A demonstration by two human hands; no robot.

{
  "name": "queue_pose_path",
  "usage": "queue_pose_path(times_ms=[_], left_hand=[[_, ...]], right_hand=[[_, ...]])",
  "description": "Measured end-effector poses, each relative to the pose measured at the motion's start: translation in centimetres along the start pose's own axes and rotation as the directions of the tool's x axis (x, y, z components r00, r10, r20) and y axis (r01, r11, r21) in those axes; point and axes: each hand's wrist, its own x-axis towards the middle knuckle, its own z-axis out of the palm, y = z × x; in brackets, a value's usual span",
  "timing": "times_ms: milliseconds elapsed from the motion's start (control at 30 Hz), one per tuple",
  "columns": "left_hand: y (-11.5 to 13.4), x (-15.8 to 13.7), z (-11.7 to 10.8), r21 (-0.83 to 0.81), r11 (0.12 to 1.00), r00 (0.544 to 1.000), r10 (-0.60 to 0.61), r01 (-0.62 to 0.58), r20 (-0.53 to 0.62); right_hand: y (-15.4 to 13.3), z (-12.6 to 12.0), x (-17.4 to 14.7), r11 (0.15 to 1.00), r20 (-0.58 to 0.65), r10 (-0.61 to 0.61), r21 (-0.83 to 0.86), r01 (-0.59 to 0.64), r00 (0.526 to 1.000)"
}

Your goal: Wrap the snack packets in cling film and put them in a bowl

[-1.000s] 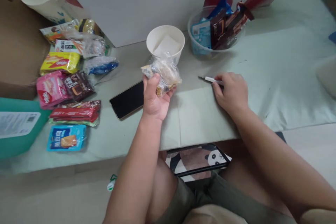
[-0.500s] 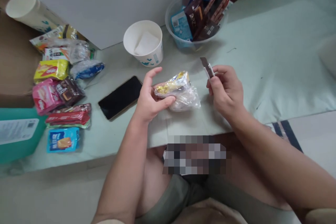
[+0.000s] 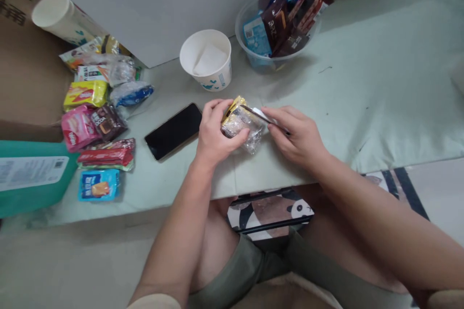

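My left hand [image 3: 216, 136] is closed around a crinkled clear plastic snack packet [image 3: 249, 128] with yellow printing, held just over the table. In my right hand [image 3: 297, 136] is a small utility knife [image 3: 266, 117] with a white handle, pinched between thumb and fingers. Its dark blade points left and meets the packet's upper edge; whether it has cut in, I cannot tell. A black phone [image 3: 173, 131] lies flat just left of my left hand. Beyond the packet stands a white paper cup [image 3: 222, 75] with a crumpled white piece inside.
A clear plastic bowl [image 3: 242, 34] of wrapped snacks stands at the back. On the left lie several packaged snacks, including a yellow pack [image 3: 85, 94] and a blue pack [image 3: 98, 185]. Beside them are stacked paper cups [image 3: 54, 15], a cardboard box [image 3: 29, 72] and a green container [image 3: 32, 198].
My right hand has moved left and turned the knife, bringing the blade from upright and apart onto the packet. My left fingers have curled in over the packet. The view has shifted slightly.
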Motion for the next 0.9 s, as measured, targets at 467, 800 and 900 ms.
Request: queue_pose_path(times_ms=[467, 800, 900], left_hand=[[0.0, -1.2, 1.9, 0.334, 0.938, 0.994, 0.102, -0.088, -0.027], [0.2, -1.1, 1.2, 0.3, 0.954, 1.0, -0.014, 0.016, -0.008], [0.2, -1.2, 1.1, 0.289, 0.957, 1.0, -0.027, 0.029, -0.008]], right_hand=[[0.1, 0.9, -0.6, 0.994, 0.012, -0.011, -0.11, 0.012, 1.0], [0.1, -2.4, -1.6, 0.975, 0.155, 0.011, -0.22, 0.023, 0.988], [0.3, -4.7, -2.2, 0.964, 0.219, 0.055, -0.264, 0.005, 0.974]])
